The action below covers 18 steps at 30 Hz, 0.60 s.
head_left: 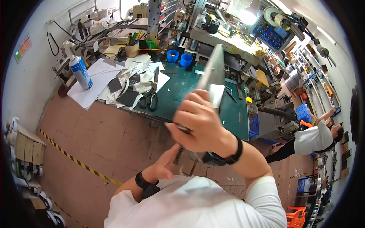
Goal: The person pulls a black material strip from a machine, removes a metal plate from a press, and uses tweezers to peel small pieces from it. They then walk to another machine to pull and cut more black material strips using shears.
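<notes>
My right hand point(201, 121) is closed around a long grey metal tool point(216, 66), held up over the front edge of the green bench. Its flat, narrowing end points away from me; the exact kind of tool does not show. Below the fist, a dark coil spring point(178, 155) and a bent metal hook point(188, 170) stick out toward my chest. My left hand point(163, 166) is beside the spring, thumb apart from the stretched fingers. Whether those fingertips touch the spring is hard to see. Black-handled scissors point(149, 102) lie at the bench edge.
Papers and strips point(140, 81) cover the left of the green bench point(171, 81). A blue spray can point(80, 72) stands there. Two blue cups point(179, 58) sit farther back. Machinery with a control panel point(273, 32) is at the right. Another person point(313, 137) stands far right.
</notes>
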Motion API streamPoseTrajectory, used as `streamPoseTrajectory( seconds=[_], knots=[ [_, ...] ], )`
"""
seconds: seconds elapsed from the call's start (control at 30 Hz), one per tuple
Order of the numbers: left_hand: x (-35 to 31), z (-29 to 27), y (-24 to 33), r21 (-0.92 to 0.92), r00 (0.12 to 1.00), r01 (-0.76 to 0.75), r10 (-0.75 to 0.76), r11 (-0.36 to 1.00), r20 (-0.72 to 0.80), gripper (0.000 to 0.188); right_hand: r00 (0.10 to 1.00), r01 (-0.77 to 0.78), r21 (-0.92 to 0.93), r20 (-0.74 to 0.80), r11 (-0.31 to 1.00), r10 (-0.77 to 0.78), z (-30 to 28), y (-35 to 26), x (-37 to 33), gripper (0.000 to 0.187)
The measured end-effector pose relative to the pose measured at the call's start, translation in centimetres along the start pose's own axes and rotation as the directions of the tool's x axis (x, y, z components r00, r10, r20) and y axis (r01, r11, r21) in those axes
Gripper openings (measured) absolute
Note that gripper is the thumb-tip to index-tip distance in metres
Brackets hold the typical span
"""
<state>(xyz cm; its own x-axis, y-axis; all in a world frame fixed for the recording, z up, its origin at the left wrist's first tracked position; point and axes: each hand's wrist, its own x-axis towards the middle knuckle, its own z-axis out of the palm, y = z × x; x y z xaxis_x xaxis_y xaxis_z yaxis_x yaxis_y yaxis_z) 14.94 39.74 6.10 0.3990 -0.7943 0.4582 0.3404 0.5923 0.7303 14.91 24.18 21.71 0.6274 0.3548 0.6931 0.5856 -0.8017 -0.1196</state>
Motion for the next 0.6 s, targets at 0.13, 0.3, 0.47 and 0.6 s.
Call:
streamPoseTrajectory(
  seconds=[0.13, 0.3, 0.47, 0.6],
  knots=[
    [-3.1, -3.0, -0.3, 0.085, 0.967, 0.156, -0.135, 0.984, -0.218, 0.089, 0.996, -0.024, 0.052, 0.084, 0.998, 0.020, 7.5, 0.5, 1.1, 0.021],
    [-5.4, -4.4, -2.0, -0.085, 0.884, 0.339, -0.348, 0.937, -0.311, 0.080, 0.852, -0.071, 0.009, 0.521, 0.997, 0.056, 13.2, 0.3, -1.3, 0.025],
    [-6.3, -5.3, -4.3, -0.336, 0.860, 0.231, -0.353, 0.913, -0.369, 0.076, 0.748, -0.087, -0.029, 0.658, 0.996, 0.085, 16.1, 1.2, -2.4, 0.028],
    [-6.2, -6.8, -6.1, -0.375, 0.845, 0.299, -0.426, 0.878, -0.323, 0.077, 0.668, -0.116, -0.069, 0.733, 0.991, 0.129, 16.0, 2.4, -2.8, 0.024]
  ],
)
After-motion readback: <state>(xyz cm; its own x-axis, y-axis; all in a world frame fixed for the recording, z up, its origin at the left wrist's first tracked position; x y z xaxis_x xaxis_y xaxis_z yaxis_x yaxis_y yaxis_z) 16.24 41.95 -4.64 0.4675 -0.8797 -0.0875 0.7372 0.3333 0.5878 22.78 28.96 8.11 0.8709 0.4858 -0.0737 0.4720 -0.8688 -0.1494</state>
